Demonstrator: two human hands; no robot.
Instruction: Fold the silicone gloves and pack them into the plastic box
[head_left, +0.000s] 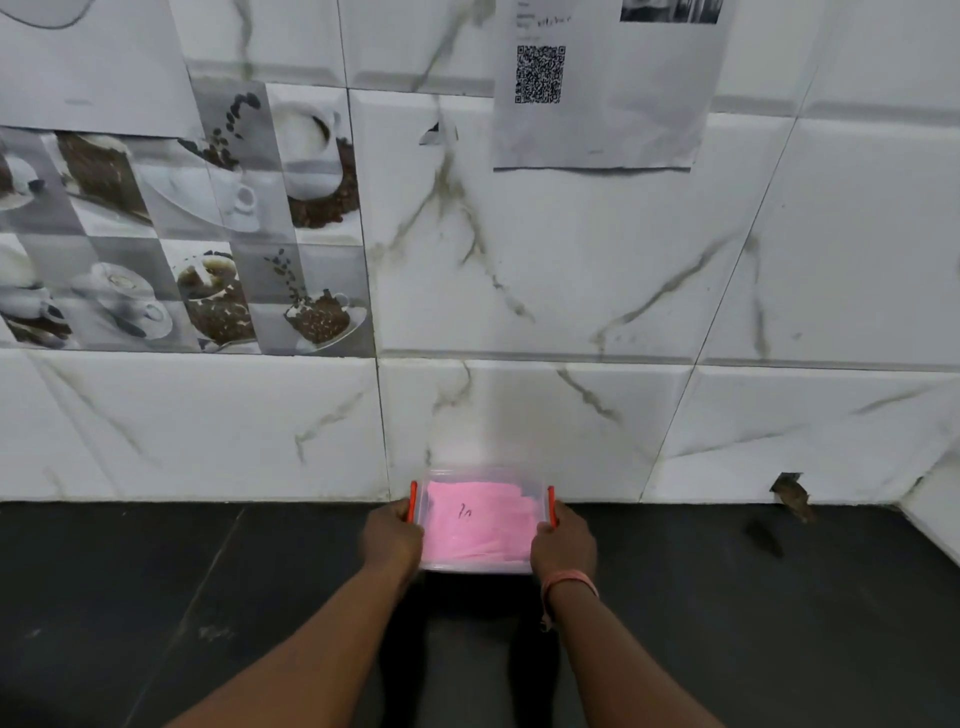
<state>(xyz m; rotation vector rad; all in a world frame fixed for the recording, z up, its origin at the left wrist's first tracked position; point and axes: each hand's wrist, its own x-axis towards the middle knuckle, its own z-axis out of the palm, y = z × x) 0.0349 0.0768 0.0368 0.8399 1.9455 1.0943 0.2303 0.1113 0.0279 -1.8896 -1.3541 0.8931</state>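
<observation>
Left hand (392, 538) and right hand (563, 540) clamp plastic box (475, 565) ends at counter's (156, 597) back edge; pink gloves (475, 519) inside. Unlatched clips could pop the lid.

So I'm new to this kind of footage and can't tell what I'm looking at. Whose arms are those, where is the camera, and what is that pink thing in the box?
There is no machine here: these are a person's two bare arms. The single picture comes from a camera worn on the person's head, looking forward and down. The left hand and right hand each grip one side of a clear plastic box with orange side clips. Inside lies pink folded silicone material, apparently the gloves. A lid seems to be on, though that is hard to tell. The box sits on a dark countertop against a white marble-look tiled wall. A paper sheet with a QR code hangs above.
</observation>
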